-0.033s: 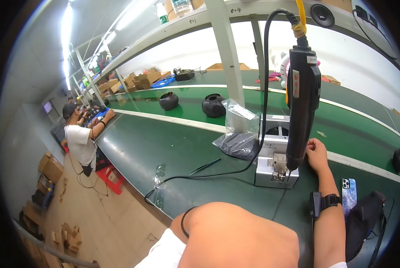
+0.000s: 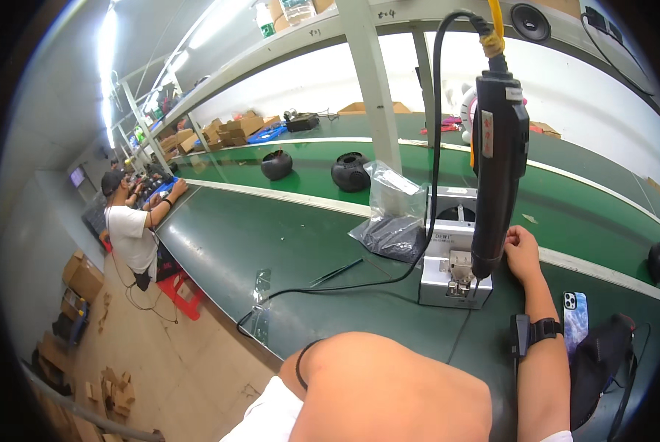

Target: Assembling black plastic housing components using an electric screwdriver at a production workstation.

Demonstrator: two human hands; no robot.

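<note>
My right hand rests at the right side of a silver screw feeder. Its fingers are curled together, and their tips are partly hidden behind a hanging black electric screwdriver, so what they grip cannot be made out. The screwdriver hangs upright, its bit close to the feeder's front. My bent left arm, with a black band around it, crosses the lower middle; the left hand does not show. Left of the feeder lie a clear plastic bag with dark contents and dark tweezers.
Two round black housings sit on the green strip behind the bench edge. A phone and a black pouch lie right of my forearm. The screwdriver's black cable loops over the bench. A co-worker sits far left.
</note>
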